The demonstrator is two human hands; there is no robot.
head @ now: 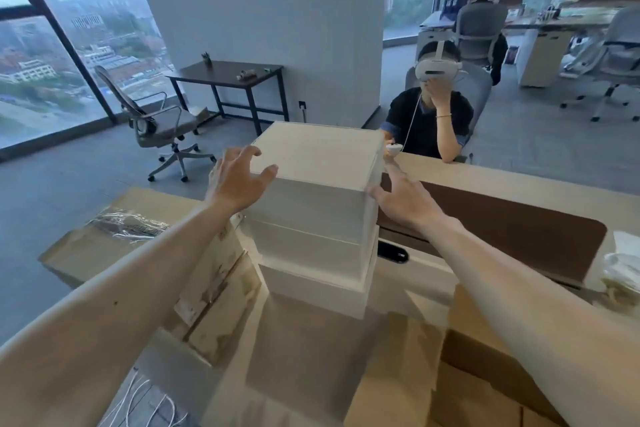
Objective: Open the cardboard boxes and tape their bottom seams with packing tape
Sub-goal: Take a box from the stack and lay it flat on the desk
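Nearest the camera, brown cardboard [311, 367] lies flat and overlapping at the bottom of the view, with a few white cords [145, 402] at lower left. On that cardboard stands a stack of white boxes [311, 218], and both bare arms reach forward to its top. The left hand [239, 180] is spread, thumb lying along the near top edge of the uppermost white box [315, 152] and fingers curled at its left corner; it touches but does not yet clamp. The right hand [405, 198] is open too, fingers extended beside the right face of the stack, and whether it is pressing the side or just short of it cannot be told. No packing tape can be picked out. The step looks like taking the top box off the pile; to do it well, both palms should press opposite faces evenly, low enough that only the top box comes away, and lift straight up so the layers beneath do not slide. Beyond the stack runs a pale desk [502, 177], where a seated person wearing a headset [438, 69] leans on one elbow; farther off stand an empty office chair [156, 121] and a dark side table [228, 73].
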